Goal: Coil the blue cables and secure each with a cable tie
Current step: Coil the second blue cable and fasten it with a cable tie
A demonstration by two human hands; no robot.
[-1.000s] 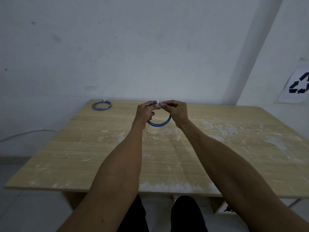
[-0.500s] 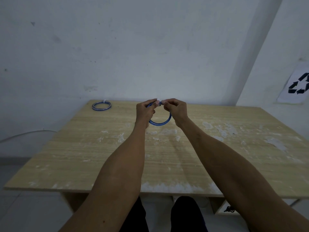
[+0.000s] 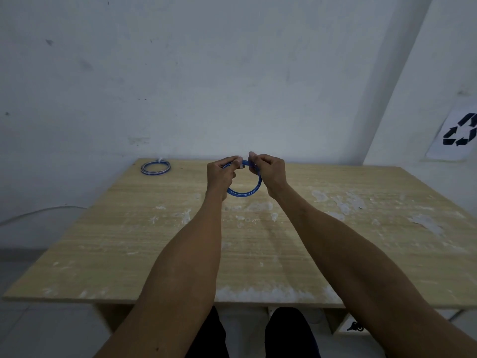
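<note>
A coiled blue cable (image 3: 244, 193) hangs as an upright ring above the middle of the wooden table (image 3: 258, 241). My left hand (image 3: 222, 174) pinches the top of the ring from the left. My right hand (image 3: 269, 171) pinches it from the right, fingertips almost meeting those of the left. A small pale bit shows between the fingertips; I cannot tell whether it is a cable tie. A second blue coil (image 3: 155, 167), bound with a white tie at its far side, lies flat at the table's far left corner.
The table stands against a white wall, its top scuffed with pale patches. A recycling sign (image 3: 458, 134) hangs on the wall at right. A thin white cable (image 3: 38, 211) runs along the floor at left. My legs show under the near edge.
Both hands have risen slightly with the coil, and the fingertips have shifted at the top of the ring. The coil at the far left has not moved.
</note>
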